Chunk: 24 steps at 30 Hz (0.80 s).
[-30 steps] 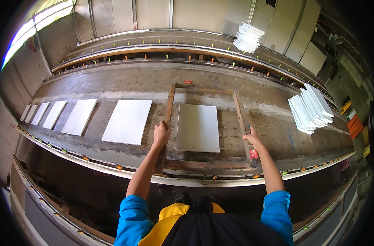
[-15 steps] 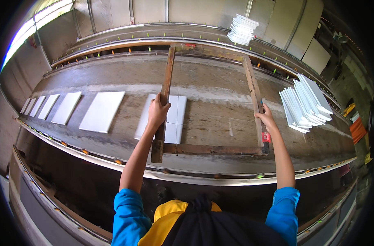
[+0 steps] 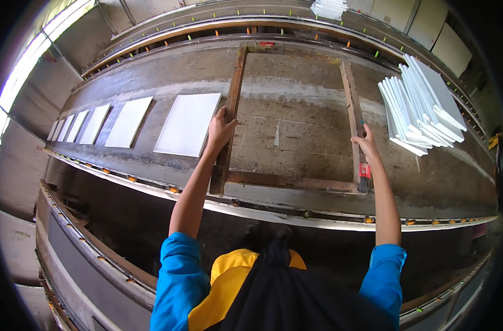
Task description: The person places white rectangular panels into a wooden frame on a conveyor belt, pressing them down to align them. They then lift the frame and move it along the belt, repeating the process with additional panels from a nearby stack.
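A large rectangular wooden frame [image 3: 295, 183], dark and worn, lies on or just above the long brown table. My left hand [image 3: 222, 132] grips its left bar, the thumb across the wood. On the opposite bar is my right hand [image 3: 366, 144], thumb and fingers around it, just above a red-and-black patch [image 3: 364, 171]. Through the frame's opening the stained tabletop shows. Close to the left bar lies a flat white rectangular panel [image 3: 188, 124], uncovered. Farther left, several similar white panels [image 3: 129, 122] lie in a row.
A leaning stack of white panels [image 3: 422, 110] stands on the table's right. Another white stack [image 3: 329, 8] sits on the far table. Rails with orange and green pegs [image 3: 235, 202] run along the table edges. A second table [image 3: 91, 265] is at lower left.
The frame has shifted right relative to the nearest white panel, which it partly overlapped before and which now lies outside it. Both hands moved with the frame. The view has also shifted.
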### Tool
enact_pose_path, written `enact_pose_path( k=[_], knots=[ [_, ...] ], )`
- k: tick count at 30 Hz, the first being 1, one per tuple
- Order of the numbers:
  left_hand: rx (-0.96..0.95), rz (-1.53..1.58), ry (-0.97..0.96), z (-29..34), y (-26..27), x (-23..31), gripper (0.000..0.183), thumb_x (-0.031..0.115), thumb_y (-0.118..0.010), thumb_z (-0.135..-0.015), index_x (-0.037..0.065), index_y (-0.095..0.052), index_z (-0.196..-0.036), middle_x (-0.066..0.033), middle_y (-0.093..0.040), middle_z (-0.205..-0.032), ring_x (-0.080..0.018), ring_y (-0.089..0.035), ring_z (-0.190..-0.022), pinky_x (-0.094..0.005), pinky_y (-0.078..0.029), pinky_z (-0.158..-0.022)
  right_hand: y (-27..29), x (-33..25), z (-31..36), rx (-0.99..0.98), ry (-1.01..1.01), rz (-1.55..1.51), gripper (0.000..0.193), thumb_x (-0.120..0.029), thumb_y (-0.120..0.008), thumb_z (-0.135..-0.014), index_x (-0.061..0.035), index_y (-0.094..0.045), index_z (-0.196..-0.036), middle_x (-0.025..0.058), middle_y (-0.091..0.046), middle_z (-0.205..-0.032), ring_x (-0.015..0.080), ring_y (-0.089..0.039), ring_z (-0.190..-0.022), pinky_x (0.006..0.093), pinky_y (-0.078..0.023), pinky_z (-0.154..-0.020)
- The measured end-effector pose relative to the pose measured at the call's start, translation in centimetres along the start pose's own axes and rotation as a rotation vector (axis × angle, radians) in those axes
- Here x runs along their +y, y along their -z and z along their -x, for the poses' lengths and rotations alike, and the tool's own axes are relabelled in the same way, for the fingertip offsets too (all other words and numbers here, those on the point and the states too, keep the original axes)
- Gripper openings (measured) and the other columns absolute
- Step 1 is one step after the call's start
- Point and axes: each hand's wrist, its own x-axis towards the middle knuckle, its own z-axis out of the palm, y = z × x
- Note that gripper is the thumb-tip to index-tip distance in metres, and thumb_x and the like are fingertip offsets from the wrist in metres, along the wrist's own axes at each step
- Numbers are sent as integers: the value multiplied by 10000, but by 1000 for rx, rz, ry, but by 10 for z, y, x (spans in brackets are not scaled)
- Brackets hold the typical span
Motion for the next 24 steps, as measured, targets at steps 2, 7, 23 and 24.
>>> enact_pose_path(
  k=[2,7,23,24],
  knots=[
    [-13,-14,8,2,-4,-6,637,224,-644,-660,-68,-431,-1185,-260,-532,-1088,-350,-517,-1030,-365,-407,-881,-4,12,2,28,-38,25,782,-58,-644,-603,54,-292,-1292,187,-494,-1148,219,-495,-1015,298,-382,-859],
    [-52,9,72,14,-18,-12,640,222,-638,-660,-58,-428,-1195,-257,-551,-1041,-349,-534,-988,-373,-414,-866,-3,22,8,32,-98,53,798,-85,-653,-596,39,-295,-1298,207,-444,-1221,252,-451,-1101,309,-352,-906],
    [-98,21,78,28,-45,-23,620,242,-623,-671,-24,-437,-1200,-257,-515,-1080,-360,-517,-991,-391,-413,-862,8,57,23,92,-70,186,789,-73,-656,-594,55,-306,-1289,201,-433,-1231,240,-455,-1100,298,-357,-907],
    [-105,21,81,28,-46,-27,621,245,-624,-674,-22,-436,-1202,-257,-516,-1076,-360,-518,-989,-391,-413,-862,6,53,24,79,-82,168,787,-74,-656,-594,53,-308,-1289,200,-432,-1232,240,-454,-1101,299,-357,-907]
  ],
)
